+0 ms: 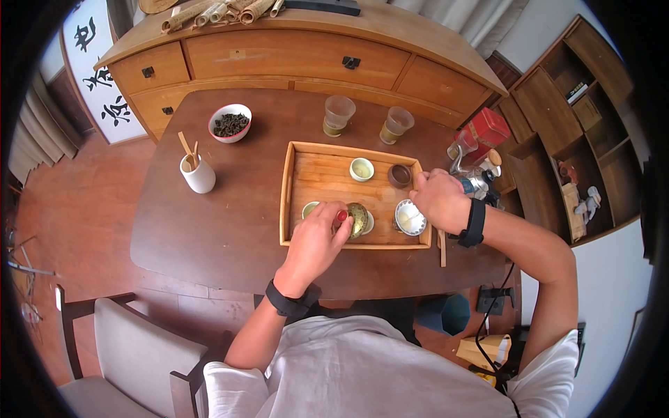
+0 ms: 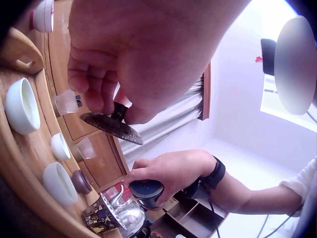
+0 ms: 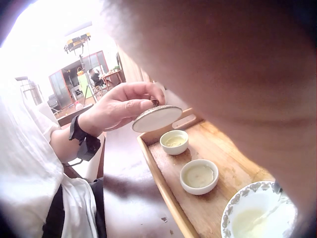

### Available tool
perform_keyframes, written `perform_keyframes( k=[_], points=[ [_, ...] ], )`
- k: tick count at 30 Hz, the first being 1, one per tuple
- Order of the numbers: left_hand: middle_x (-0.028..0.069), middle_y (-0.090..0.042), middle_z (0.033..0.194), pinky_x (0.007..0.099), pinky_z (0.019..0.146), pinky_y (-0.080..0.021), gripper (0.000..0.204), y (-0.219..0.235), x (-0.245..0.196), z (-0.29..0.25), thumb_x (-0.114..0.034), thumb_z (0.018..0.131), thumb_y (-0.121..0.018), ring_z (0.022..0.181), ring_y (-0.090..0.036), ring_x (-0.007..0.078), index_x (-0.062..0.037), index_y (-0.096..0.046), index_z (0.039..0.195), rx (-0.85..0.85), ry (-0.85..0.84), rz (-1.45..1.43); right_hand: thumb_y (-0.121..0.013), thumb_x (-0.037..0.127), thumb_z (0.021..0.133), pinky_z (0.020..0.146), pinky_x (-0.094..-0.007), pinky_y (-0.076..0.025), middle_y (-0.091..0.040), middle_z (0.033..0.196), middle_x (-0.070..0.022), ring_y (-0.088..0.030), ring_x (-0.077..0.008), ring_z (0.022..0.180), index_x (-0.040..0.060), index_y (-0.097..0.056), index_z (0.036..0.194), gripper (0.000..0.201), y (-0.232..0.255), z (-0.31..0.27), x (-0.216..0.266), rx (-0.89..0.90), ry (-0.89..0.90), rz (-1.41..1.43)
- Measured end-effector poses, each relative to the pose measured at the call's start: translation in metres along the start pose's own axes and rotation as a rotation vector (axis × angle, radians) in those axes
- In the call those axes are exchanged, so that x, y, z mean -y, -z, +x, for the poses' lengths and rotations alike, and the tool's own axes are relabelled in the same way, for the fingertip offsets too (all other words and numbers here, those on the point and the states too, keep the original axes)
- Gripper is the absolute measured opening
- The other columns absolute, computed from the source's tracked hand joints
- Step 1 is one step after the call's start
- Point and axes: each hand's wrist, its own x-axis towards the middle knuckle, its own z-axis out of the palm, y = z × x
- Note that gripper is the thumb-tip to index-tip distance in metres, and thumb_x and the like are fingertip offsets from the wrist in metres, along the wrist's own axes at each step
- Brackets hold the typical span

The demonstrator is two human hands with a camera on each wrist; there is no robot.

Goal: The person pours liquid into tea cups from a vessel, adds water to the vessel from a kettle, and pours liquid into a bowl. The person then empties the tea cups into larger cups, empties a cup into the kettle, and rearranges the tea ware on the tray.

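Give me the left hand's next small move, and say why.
Probably bring the lid toward the patterned bowl once the right hand clears it: the bowl stands uncovered with pale liquid inside, the right hand is close by, and the left hand pinches the lid's knob.

The tray point(image 1: 286, 188) sits on the table point(image 1: 209, 244), its bowl point(image 1: 420, 226) front right, glasses point(image 1: 339, 110) behind, kettle point(image 2: 132, 219) right.

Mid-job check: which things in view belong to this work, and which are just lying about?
Likely in the job:
lid, in the left hand
kettle, in the right hand
patterned bowl
white cups
tray

Apparently just lying about:
rolls
chair
bin
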Motion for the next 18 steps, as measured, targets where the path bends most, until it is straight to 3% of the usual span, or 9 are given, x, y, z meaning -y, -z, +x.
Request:
perform_keyframes(
  k=[4,11,13,17,18],
  points=[
    [0.0149,-0.063,0.089,0.0391,0.07,-0.051,0.021,-0.001,0.0,0.0,-0.016,0.093,-0.067,0.074,-0.064,0.0302,-0.0005,-0.064,0.106,0.004,0.008,0.004,-0.067,0.018,0.082,0.036,-0.0389,-0.046,-0.06,0.105,-0.0152,-0.065,-0.0349,0.086,0.0105,-0.065,0.112,0.032,0.009,0.002,0.002,0.087,-0.012,-0.08],
    [0.015,-0.063,0.09,0.0388,0.07,-0.052,0.022,-0.002,0.004,-0.001,-0.017,0.093,-0.067,0.074,-0.064,0.0299,-0.0002,-0.064,0.106,-0.007,-0.008,0.023,-0.069,0.017,0.079,0.035,-0.0396,-0.046,-0.059,0.106,-0.0176,-0.064,-0.0374,0.087,0.008,-0.064,0.115,0.038,0.013,0.008,0.008,0.163,-0.029,-0.14],
    [0.015,-0.063,0.09,0.0386,0.069,-0.052,0.022,-0.002,0.005,-0.001,-0.017,0.092,-0.067,0.074,-0.064,0.0299,-0.0002,-0.064,0.107,-0.01,-0.011,0.028,-0.077,0.017,0.069,0.037,-0.0445,-0.049,-0.059,0.111,-0.0241,-0.061,-0.0455,0.092,0.0025,-0.067,0.119,0.053,0.009,0.013,0.01,0.173,-0.057,-0.061],
    [0.015,-0.064,0.09,0.038,0.069,-0.052,0.022,-0.001,0.007,-0.002,-0.016,0.092,-0.068,0.074,-0.064,0.0291,0.0,-0.064,0.107,-0.025,-0.008,0.027,-0.072,0.016,0.077,0.045,-0.043,-0.052,-0.061,0.106,-0.0185,-0.065,-0.0396,0.09,0.0059,-0.064,0.114,0.04,0.008,0.008,-0.002,0.187,-0.041,0.026],
    [0.015,-0.064,0.09,0.0376,0.069,-0.052,0.022,0.0,0.007,-0.002,-0.016,0.092,-0.068,0.074,-0.064,0.0285,0.0002,-0.064,0.107,-0.027,0.013,0.026,-0.075,0.016,0.075,0.057,-0.0437,-0.054,-0.06,0.107,-0.0189,-0.065,-0.0403,0.092,0.0071,-0.063,0.116,0.044,-0.002,0.006,-0.015,0.107,0.063,0.222]
  ],
)
